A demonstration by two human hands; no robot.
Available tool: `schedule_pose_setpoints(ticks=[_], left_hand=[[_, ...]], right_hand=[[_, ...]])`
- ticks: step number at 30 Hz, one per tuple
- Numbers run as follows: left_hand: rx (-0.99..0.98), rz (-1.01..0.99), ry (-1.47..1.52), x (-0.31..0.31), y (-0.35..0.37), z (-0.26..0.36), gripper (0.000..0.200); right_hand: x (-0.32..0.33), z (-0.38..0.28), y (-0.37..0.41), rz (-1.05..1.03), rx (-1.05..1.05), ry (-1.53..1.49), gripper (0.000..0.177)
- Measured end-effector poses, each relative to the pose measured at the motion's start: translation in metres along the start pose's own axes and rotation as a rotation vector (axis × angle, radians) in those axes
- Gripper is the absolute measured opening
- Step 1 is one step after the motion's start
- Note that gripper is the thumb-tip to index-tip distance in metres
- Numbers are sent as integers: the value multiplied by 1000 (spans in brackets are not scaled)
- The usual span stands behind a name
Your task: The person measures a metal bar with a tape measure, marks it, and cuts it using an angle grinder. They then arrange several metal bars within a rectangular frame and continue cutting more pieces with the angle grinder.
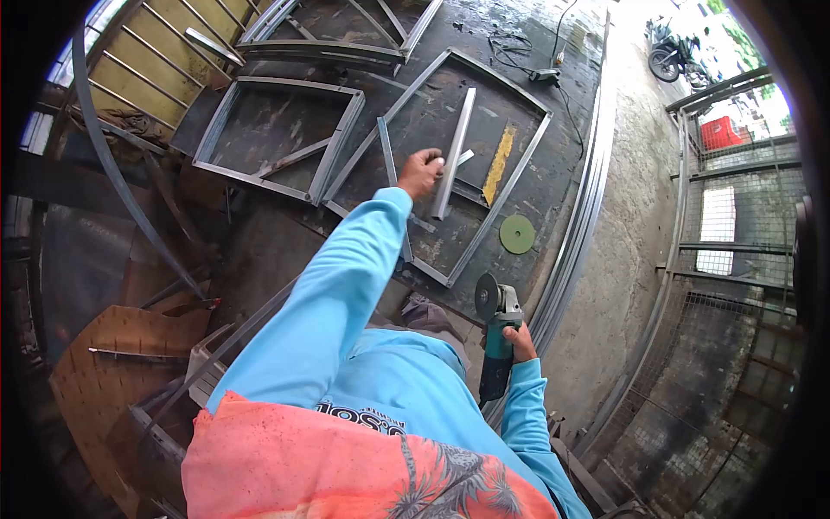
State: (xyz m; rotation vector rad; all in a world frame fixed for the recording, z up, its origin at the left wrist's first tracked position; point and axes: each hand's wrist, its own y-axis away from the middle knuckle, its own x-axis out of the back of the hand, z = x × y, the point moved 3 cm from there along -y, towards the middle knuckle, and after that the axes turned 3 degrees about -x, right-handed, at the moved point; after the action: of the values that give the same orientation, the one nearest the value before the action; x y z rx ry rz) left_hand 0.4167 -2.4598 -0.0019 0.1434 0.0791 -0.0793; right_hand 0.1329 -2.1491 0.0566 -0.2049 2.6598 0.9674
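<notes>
In my right hand (521,342) is a teal and black angle grinder (499,342), its dark disc (488,297) facing the workbench side. My left hand (420,174) reaches over a rectangular metal frame (510,195), fingers curled together. Its fingertips are right at the edge of a loose silver metal bar (456,154), which lies lengthwise inside the frame's outline. A short pale metal piece (467,157) shows just beyond that bar; I cannot tell what the curled fingers hold. A round green disc (517,234) lies flat outside the frame, ahead of the grinder.
Another metal frame (322,186) with a diagonal brace sits to the left. Long metal lengths (577,233) run along the right side. A black cable (566,99) trails across the dark surface. Bent plywood (112,368) stands at lower left; a motorcycle (667,56) is far off.
</notes>
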Motion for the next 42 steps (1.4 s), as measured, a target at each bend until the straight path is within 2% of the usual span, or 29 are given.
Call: schedule_pose_setpoints(ticks=[1,2,4,5,6,7,9,12,15,16,18,22,24,32,36,42], left_hand=[[85,-25,262,7,5,15,31],[168,-78,302,19,18,36,31],[185,-45,167,56,51,62,30],[44,-48,-179,83,68,65,30],[60,0,-303,115,88,52,30],[-139,42,-695,144,115,57,33],[218,63,-870,204,175,39,38],[592,-94,-990,257,260,23,68],[840,-126,-935,254,305,22,59],[850,-115,-922,251,313,19,59],[723,18,-958,230,309,29,52],[644,-65,-968,187,288,19,52],[433,-52,-1057,166,273,13,51],[399,-147,-977,109,236,8,51],[367,-73,-951,89,232,1,53],[352,-19,-1018,64,226,4,53]], right_hand=[[6,0,-5,5,24,1,82],[8,-3,-9,-8,18,-3,82],[7,-17,-16,-98,-28,-22,81],[7,-24,-21,-121,-38,-18,81],[5,-29,-27,-152,-40,-37,78],[2,-30,-33,-186,-45,-57,75],[4,-30,-48,-243,-75,-41,76],[-6,-39,-64,-278,-99,33,76],[-17,-40,-80,-325,-137,82,74],[-22,-39,-83,-335,-149,93,74],[-35,-41,-90,-332,-148,138,72],[-66,-44,-96,-339,-205,173,72],[-77,-45,-98,-317,-203,196,72],[-78,-71,-91,-209,-190,334,70],[-58,-74,-101,-152,-157,379,70],[-53,-96,-110,-196,-227,408,71]])
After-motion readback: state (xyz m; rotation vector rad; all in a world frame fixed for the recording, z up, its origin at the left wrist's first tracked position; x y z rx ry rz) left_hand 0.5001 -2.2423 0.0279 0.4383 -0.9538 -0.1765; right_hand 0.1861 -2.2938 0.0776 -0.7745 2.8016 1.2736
